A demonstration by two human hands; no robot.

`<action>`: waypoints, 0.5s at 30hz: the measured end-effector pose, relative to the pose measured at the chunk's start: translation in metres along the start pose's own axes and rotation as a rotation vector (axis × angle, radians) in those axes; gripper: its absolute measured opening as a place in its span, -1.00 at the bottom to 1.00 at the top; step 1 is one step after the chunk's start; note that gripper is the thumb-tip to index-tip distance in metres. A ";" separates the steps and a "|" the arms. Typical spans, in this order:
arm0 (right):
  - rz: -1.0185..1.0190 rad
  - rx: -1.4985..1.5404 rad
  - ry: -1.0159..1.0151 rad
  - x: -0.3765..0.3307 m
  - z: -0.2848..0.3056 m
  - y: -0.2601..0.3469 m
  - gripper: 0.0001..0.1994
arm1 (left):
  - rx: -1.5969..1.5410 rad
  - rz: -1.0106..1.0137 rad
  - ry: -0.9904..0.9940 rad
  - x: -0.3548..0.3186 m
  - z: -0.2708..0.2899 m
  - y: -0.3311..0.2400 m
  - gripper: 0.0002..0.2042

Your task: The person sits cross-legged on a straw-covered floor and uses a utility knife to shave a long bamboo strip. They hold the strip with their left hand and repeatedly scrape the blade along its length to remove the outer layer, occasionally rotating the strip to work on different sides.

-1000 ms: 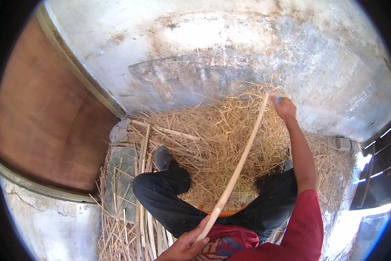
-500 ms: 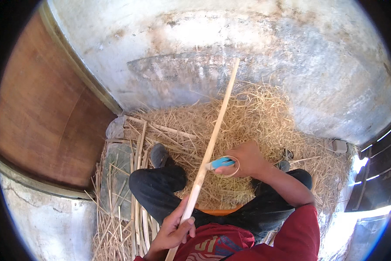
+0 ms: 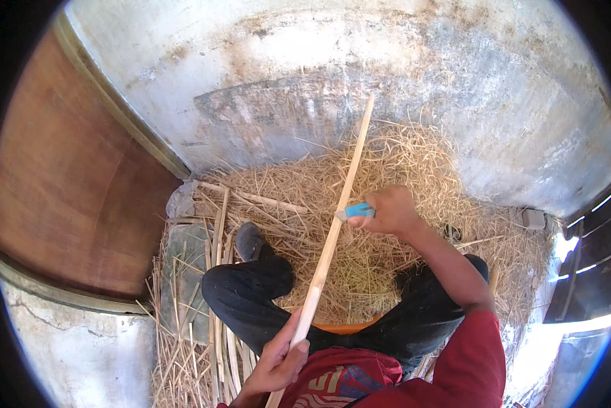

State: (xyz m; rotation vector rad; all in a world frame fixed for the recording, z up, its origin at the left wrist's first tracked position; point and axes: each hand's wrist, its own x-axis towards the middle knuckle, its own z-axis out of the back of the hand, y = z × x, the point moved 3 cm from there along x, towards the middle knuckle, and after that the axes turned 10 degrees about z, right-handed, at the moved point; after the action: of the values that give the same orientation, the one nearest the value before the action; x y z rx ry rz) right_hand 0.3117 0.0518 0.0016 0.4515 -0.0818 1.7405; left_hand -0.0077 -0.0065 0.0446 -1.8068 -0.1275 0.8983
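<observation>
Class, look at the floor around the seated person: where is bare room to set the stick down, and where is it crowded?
Bare concrete floor lies beyond the shavings heap, toward the far wall. Another bare patch lies lower left, below the wooden door. Crowded: shavings around the legs, split strips at the person's left, and the lap, where left hand and right hand work the stick.

Bright daylight, blown-out glare at lower right, sharp centre, fisheye bending, black vignette corners
</observation>
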 end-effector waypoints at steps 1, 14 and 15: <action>0.014 0.019 -0.050 0.003 0.005 -0.011 -0.44 | -0.030 -0.005 0.016 0.002 0.000 0.002 -0.41; -0.659 0.158 0.102 -0.001 0.003 -0.107 -0.25 | 0.041 0.156 0.036 -0.017 0.000 0.021 -0.38; -0.512 0.182 0.138 0.003 -0.006 -0.073 -0.24 | 0.016 0.149 0.002 -0.018 0.005 0.020 -0.38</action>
State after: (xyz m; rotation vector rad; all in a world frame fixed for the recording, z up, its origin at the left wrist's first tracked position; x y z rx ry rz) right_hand 0.3793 0.0729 -0.0166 0.4379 0.2719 1.2726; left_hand -0.0297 -0.0203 0.0367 -1.8209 0.0159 0.9989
